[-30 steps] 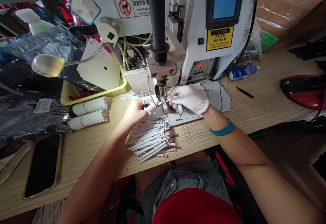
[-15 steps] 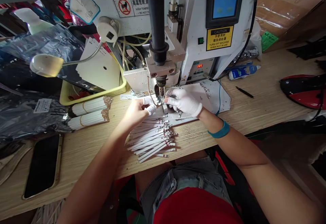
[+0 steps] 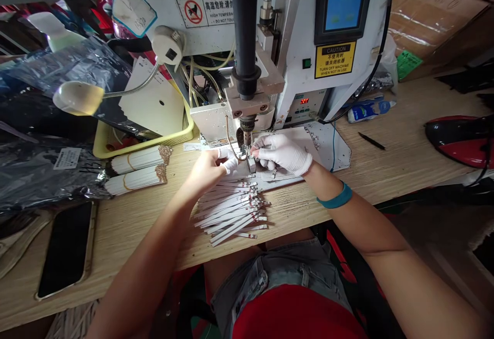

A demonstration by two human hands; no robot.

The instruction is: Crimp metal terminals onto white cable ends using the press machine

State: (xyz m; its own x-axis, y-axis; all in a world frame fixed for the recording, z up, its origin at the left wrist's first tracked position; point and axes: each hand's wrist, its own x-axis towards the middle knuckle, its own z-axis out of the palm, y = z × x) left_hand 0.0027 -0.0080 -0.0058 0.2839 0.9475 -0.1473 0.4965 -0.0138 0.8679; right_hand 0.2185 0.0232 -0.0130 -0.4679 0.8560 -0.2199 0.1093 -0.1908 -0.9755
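Note:
Beneath the hot-air nozzle [image 3: 247, 136] of the white machine, both of my hands are held close together. My left hand [image 3: 212, 168], with white covers on its fingertips, is pinched at the left of the nozzle tip; what lies between the fingers is too small to make out. From the right, my right hand [image 3: 285, 155] in a white glove pinches a tiny piece beside a small metal block [image 3: 251, 165], its kind hidden by the fingers. Just in front lies a fanned pile of flat white strips [image 3: 231, 213] with small metallic ends.
Two banded bundles of white strips [image 3: 135, 172] lie left, near a yellow basket [image 3: 181, 138]. A phone [image 3: 65, 249] rests at the front left. A curved lamp [image 3: 79, 98] hangs over the basket. Rightward are a black pen [image 3: 371, 141] and a red-and-black iron-like object [image 3: 461, 141].
The whole view has shifted slightly. My hands stay at the nozzle in nearly the same pose, and the red digits on the controller look different.

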